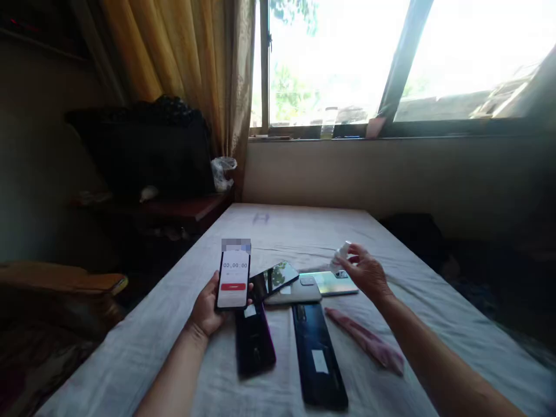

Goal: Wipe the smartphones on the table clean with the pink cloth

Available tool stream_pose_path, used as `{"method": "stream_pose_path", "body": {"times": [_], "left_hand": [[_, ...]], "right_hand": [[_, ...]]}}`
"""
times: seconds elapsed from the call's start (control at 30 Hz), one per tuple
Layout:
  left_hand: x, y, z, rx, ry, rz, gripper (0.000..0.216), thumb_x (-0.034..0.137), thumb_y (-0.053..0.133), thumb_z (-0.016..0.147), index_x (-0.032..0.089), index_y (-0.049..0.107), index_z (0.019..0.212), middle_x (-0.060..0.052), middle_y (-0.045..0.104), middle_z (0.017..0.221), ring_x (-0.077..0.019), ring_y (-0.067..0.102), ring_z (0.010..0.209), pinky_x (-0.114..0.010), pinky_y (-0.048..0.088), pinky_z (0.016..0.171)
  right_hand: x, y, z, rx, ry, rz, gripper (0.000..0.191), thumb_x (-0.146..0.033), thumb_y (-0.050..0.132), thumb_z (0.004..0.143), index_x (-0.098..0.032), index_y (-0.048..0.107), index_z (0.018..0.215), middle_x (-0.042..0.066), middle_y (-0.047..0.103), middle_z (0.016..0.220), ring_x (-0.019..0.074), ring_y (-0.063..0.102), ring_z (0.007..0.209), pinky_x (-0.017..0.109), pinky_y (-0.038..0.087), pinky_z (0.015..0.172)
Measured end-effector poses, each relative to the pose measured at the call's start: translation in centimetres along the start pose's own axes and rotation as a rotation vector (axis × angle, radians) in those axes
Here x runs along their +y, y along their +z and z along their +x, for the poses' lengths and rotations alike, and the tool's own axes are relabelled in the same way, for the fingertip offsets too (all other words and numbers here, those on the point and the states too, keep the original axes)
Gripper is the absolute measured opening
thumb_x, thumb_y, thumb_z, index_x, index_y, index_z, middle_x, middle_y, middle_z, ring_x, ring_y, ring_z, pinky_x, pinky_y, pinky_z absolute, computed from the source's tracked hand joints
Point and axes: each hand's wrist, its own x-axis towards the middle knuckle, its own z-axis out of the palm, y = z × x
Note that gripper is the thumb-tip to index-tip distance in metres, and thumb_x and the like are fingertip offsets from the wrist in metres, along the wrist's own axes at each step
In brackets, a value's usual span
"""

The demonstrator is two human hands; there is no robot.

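My left hand [207,304] is wrapped round a smartphone [233,275], held upright with its lit screen showing a row of zeros and a red button. Between the thumb and fingers of my right hand [365,269] is a small whitish crumpled piece [341,256], blurred, perhaps tissue or plastic. Below it lies a shiny pale phone [330,282]. A silver phone [295,291] and a dark phone with a reflective screen [275,278] overlap near the middle. Closer to me are a black phone with a purple edge [256,341] and a larger dark blue phone [319,356], both bearing white labels.
The phones lie on a bed with a white sheet [208,370]. A folded pink cloth [367,341] rests right of the dark blue phone. At the left stand a dark table [195,207] and a large black television-like panel [152,153]. A window [330,63] is behind.
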Motion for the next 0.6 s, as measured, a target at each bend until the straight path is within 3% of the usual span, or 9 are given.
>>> {"method": "stream_pose_path", "body": {"times": [0.13,0.3,0.47,0.6], "left_hand": [[-0.2,0.2,-0.4,-0.005,-0.003,0.002,0.054,0.043,0.047,0.099,0.012,0.046,0.144,-0.019,0.072,0.116,-0.0378,0.068,0.108,-0.060,0.053,0.090],[-0.2,0.4,-0.5,0.014,-0.014,0.012,0.054,0.045,0.046,0.099,0.012,0.048,0.142,-0.019,0.072,0.117,-0.0377,0.069,0.106,-0.058,0.055,0.088],[0.0,0.6,-0.4,0.031,-0.010,0.049,0.055,0.045,0.046,0.098,0.017,0.044,0.145,-0.018,0.069,0.122,-0.0371,0.069,0.107,-0.058,0.056,0.086],[0.1,1.0,-0.6,0.073,0.014,0.116,0.054,0.045,0.041,0.099,0.013,0.048,0.142,-0.020,0.070,0.119,-0.0382,0.070,0.103,-0.060,0.056,0.083]], "right_hand": [[-1.2,2.4,0.5,-0.018,-0.015,-0.012,0.036,-0.037,0.060,0.082,-0.021,0.061,0.113,0.004,0.073,0.091,0.0185,0.069,0.073,0.025,0.044,0.060],[-1.7,4.2,0.4,-0.067,-0.017,-0.049,0.033,-0.030,0.062,0.081,-0.020,0.063,0.112,0.006,0.073,0.101,0.0180,0.068,0.077,0.025,0.042,0.061],[-1.6,4.9,-0.1,-0.092,0.004,-0.075,0.044,-0.032,0.063,0.081,-0.022,0.060,0.124,0.005,0.074,0.099,0.0193,0.069,0.077,0.025,0.043,0.061],[-1.3,4.4,-0.3,-0.093,-0.006,-0.057,0.048,-0.035,0.063,0.080,-0.023,0.058,0.126,0.005,0.074,0.104,0.0196,0.070,0.080,0.027,0.048,0.063]]}}
